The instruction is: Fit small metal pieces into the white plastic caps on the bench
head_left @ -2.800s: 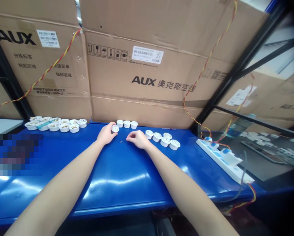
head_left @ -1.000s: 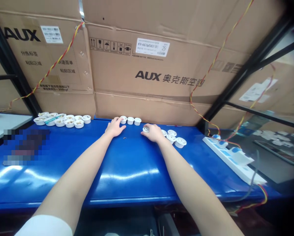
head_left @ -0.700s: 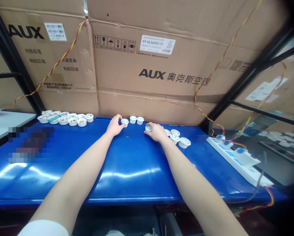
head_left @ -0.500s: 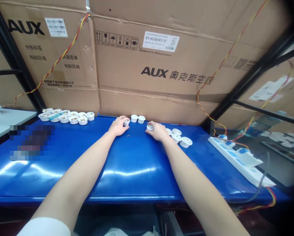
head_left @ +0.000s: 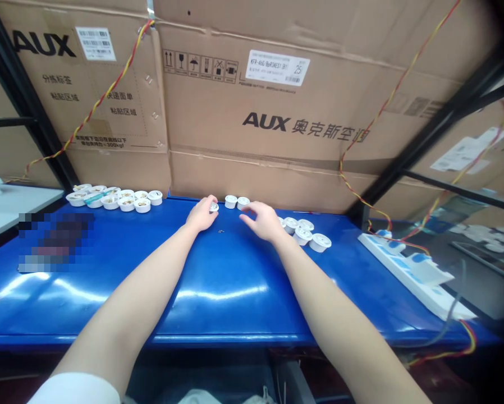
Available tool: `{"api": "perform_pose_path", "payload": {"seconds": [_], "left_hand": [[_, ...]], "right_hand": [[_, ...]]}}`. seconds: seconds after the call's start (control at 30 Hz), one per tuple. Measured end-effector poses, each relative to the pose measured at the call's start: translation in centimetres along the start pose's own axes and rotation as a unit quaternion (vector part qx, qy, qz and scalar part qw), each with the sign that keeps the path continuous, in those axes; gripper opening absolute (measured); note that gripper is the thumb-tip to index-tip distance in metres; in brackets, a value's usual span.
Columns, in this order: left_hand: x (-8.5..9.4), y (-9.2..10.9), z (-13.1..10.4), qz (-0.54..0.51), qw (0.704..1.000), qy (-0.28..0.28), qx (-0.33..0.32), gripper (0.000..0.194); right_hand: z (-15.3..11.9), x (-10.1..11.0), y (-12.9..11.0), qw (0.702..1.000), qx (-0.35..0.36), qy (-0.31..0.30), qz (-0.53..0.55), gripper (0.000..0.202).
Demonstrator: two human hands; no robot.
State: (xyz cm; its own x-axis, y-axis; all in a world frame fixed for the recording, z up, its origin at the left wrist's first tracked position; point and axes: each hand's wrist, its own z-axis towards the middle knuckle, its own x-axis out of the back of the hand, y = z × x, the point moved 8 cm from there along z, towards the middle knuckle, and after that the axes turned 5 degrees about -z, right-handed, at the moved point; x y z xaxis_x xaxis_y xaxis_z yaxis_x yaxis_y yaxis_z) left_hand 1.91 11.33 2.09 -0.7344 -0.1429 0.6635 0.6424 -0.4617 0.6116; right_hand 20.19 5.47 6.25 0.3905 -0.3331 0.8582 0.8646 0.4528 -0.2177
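Note:
My left hand (head_left: 201, 215) is closed around a small round white cup (head_left: 214, 207) at the back of the blue table, the cup partly hidden by the fingers. Just to its right, two white cups (head_left: 230, 202) stand side by side against the cardboard. My right hand (head_left: 261, 220) hovers near the second of them, thumb and fingers apart, and I see nothing held in it. Beyond its wrist sits a group of several white cups (head_left: 303, 236), partly covered by the hand. Tiny metal pieces (head_left: 221, 231) lie on the table between my hands.
At the back left stand rows of white cups (head_left: 126, 204) with small parts inside and a teal strip (head_left: 95, 200) across some. A white power strip (head_left: 418, 278) runs along the right edge of the blue table (head_left: 218, 314). Large cardboard boxes (head_left: 252, 163) wall off the back.
My right hand has let go of the white cup it held and shifted slightly left with its fingers spread. Another cup shows beside the right-hand group. My left hand has barely moved.

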Motion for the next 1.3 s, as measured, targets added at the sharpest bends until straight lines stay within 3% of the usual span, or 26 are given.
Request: {"api": "perform_pose_path", "payload": {"seconds": [0.1,0.17,0.43,0.8,1.03,1.13,1.3], "left_hand": [[-0.1,-0.1,0.1,0.004,1.0,-0.004,0.002,0.023],[-0.2,-0.2,0.1,0.003,1.0,-0.006,0.004,0.021],[-0.5,-0.2,0.3,0.002,1.0,-0.009,0.005,0.022],[-0.4,-0.3,0.2,-0.003,1.0,-0.003,0.017,0.025],[-0.6,-0.6,0.2,-0.032,0.999,-0.013,0.021,0.034],[-0.8,0.1,0.1,-0.042,0.999,-0.02,-0.017,0.028],[-0.8,3.2,-0.8,-0.042,0.986,-0.028,-0.156,0.021]], "right_hand": [[-0.5,-2.3,-3.0,0.99,0.075,-0.102,0.068,0.016],[-0.8,-3.4,-4.0,0.984,0.091,-0.127,0.083,0.014],[-0.3,-5.2,-3.8,0.991,0.044,-0.108,0.069,0.012],[-0.1,-4.9,-1.2,0.987,-0.086,-0.133,-0.026,0.014],[-0.2,-5.2,-1.4,0.982,-0.087,-0.157,-0.056,0.017],[-0.1,-5.3,-1.4,0.983,-0.092,-0.146,-0.054,0.018],[0.0,-5.0,-0.1,0.986,-0.139,-0.087,0.042,0.018]]}}
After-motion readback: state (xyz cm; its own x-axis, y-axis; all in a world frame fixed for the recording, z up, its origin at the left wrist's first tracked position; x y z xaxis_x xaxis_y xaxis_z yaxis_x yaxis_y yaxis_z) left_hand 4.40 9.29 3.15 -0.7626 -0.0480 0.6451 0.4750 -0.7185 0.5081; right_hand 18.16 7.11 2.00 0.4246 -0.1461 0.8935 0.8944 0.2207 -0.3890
